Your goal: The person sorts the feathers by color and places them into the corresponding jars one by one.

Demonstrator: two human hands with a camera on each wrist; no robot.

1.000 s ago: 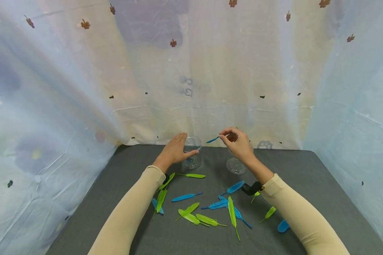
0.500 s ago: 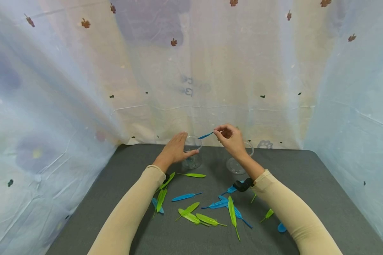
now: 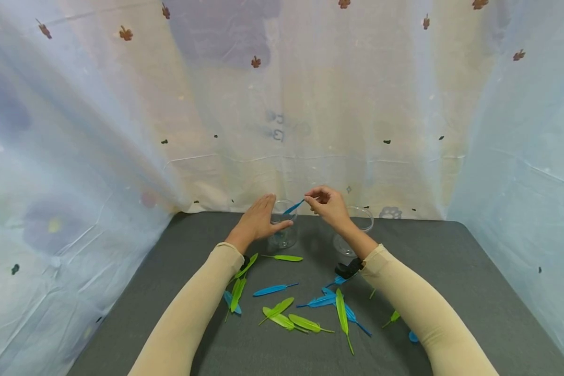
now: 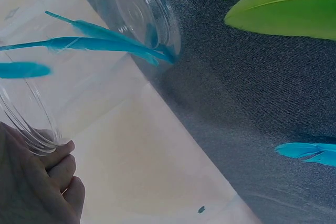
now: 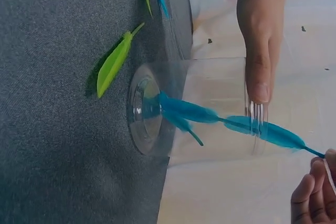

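A clear plastic jar (image 3: 285,239) stands upright near the table's back edge. My left hand (image 3: 258,222) holds it by the rim, thumb on the near side and fingers round the far side. In the right wrist view, blue feathers (image 5: 189,110) lean inside the jar. Between thumb and fingertips, my right hand (image 3: 330,207) pinches the quill of another blue feather (image 3: 293,207). That feather slants down through the mouth, its vane partly inside, as the right wrist view also shows. Close by in the left wrist view lies a green feather (image 4: 289,11).
A second clear jar (image 3: 369,222) stands behind my right wrist, partly hidden. Loose green feathers (image 3: 341,313) and blue feathers (image 3: 270,291) are scattered over the dark grey table (image 3: 169,303). A patterned curtain (image 3: 310,104) hangs right behind the back edge.
My right hand has moved left with the blue feather, bringing its tip from beside the jar into the mouth. The left hand has kept its place on the rim.
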